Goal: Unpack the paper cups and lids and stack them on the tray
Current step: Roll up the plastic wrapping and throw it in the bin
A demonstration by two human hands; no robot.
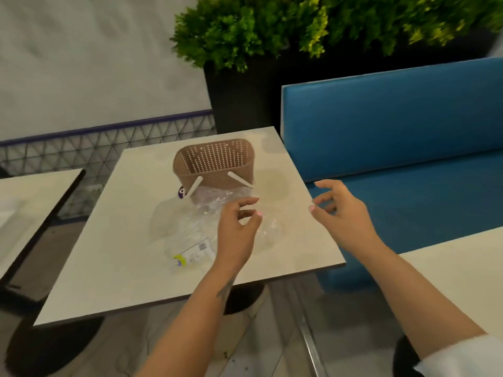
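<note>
Both hands hover over the beige table point(130, 268), neither holding anything: the left hand point(239, 229) hangs with loosely curled fingers just above the clear plastic packaging point(196, 229), the right hand point(340, 208) is spread near the table's right edge. The brown perforated basket point(215, 164) stands behind the packaging, touching it. Cups and lids are too transparent or blurred to pick out. Unpacking looks barely begun; next, I judge, comes gripping the wrap and opening it

No legible text. White label point(196, 251) on clear plastic packaging point(206, 213): QR-like square and yellow mark, print too blurred to read. Purple sticker point(181, 192) beside basket point(215, 161): white mark, illegible.
</note>
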